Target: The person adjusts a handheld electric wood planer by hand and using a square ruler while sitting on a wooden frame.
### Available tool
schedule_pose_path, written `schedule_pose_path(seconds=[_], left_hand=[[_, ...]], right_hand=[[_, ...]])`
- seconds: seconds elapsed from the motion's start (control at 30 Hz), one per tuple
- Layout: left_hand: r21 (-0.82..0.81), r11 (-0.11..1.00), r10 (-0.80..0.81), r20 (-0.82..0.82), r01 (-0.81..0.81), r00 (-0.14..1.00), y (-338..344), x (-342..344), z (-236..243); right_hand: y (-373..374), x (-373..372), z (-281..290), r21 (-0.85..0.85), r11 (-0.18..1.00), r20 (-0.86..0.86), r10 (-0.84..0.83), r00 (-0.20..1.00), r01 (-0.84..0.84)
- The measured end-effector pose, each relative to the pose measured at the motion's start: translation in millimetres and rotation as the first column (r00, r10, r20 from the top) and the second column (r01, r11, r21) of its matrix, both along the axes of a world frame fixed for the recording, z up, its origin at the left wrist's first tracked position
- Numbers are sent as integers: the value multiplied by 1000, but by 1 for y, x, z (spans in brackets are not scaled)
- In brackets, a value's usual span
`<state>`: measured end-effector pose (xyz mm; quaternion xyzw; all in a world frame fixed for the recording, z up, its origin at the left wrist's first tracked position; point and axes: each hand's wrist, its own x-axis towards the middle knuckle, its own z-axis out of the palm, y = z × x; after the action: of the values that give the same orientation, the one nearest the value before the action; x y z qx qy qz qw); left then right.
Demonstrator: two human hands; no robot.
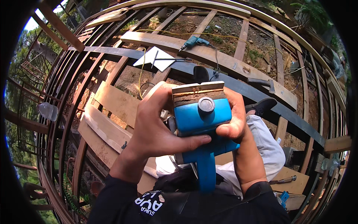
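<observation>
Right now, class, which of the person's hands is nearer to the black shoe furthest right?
The right. The right hand is just left of the shoe; the left hand is further left, across the blue power tool.

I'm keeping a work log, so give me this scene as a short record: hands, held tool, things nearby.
Held tool: blue power tool, apparently a planer, round dark knob visible
Left hand: grips its left side
Right hand: grips its right side
Beyond the hands: teal drill and hatchet, both on a wooden plank
Further left: white sheet, with a dark T-shaped piece over it
</observation>
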<state>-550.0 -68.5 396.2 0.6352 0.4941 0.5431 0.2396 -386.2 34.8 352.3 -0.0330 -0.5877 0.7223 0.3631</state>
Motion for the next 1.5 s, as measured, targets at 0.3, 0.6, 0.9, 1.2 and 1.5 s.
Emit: schedule_pose_path(seconds=[0.3, 0.6, 0.9, 1.2, 1.5], left_hand=[[48, 999, -23, 113, 18, 993, 5, -21, -21], [39, 993, 111, 48, -113, 993, 8, -37, -32], [-132, 991, 69, 465, -8, 882, 27, -67, -45], [-128, 981, -67, 472, 144, 879, 49, -69, -48], [-207, 963, -61, 452, 172, 890, 65, -56, -53]], right_hand=[[13, -30, -19, -80, 995, 26, 54, 998, -52], [15, -50, -25, -130, 991, -94, 28, 995, -40], [26, -70, -19, -54, 999, 81, -2, 997, 6], [23, -51, -29, -38, 992, 17, -117, 993, 117], [28, -30, -48, 55, 943, 64, -331, 942, 327]])
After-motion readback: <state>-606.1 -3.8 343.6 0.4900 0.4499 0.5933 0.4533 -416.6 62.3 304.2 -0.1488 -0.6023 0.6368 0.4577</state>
